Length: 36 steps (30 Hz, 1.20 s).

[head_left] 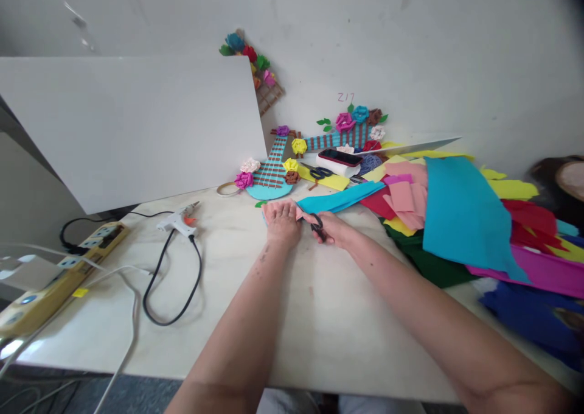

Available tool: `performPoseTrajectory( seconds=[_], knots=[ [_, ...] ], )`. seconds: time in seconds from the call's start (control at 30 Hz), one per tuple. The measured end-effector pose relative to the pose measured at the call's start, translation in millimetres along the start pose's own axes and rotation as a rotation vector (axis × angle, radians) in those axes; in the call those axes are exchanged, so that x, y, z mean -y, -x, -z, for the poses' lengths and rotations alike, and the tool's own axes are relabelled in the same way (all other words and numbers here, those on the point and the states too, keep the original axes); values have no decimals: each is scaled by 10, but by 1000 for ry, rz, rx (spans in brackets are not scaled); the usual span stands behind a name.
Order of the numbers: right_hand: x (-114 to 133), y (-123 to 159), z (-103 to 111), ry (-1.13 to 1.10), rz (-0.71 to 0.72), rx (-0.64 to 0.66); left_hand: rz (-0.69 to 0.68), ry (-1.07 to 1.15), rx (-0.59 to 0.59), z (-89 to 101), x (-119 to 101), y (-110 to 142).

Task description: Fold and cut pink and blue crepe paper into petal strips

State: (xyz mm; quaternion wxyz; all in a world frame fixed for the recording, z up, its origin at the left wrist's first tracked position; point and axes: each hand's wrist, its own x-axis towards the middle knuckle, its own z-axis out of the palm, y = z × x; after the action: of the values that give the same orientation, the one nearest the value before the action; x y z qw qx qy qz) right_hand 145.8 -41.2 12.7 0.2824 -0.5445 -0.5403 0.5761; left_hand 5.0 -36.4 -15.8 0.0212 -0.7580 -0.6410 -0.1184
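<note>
My left hand (pixel 281 219) lies palm down on the near end of a long turquoise felt strip (pixel 342 199), its fingers together and pressing it to the table. Just to its right, my right hand (pixel 329 226) is closed around black-handled scissors (pixel 317 224), whose blades point toward the left hand at the strip's end. The strip runs off to the right into a pile of felt sheets (pixel 460 219).
A white glue gun (pixel 179 220) with a black cord lies left of the hands, near a yellow power strip (pixel 59 274). A white board (pixel 132 128) leans on the wall. Felt guitar crafts (pixel 274 170), a phone (pixel 340 157) and another pair of scissors (pixel 320 172) sit behind.
</note>
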Motion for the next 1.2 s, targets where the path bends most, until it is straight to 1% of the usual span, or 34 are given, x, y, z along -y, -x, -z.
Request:
performPoseTrajectory(
  seconds=[0.23,0.4,0.63,0.77,0.93,1.2],
  knots=[
    [82,-71,25,74,-54,33,10,13,-8,-6,-4,1],
    [72,-99,53,-6,-90,40,18,25,2,-7,-6,-6],
    [47,-116,102,-37,-110,60,20,29,-8,-29,-2,-17],
    [35,-109,93,-48,-84,57,14,26,-9,-35,1,-18],
    [7,-102,56,-53,-38,11,14,32,-11,-37,3,-19],
    [15,-49,9,-50,27,-25,13,46,-8,-17,0,-9]
  ],
)
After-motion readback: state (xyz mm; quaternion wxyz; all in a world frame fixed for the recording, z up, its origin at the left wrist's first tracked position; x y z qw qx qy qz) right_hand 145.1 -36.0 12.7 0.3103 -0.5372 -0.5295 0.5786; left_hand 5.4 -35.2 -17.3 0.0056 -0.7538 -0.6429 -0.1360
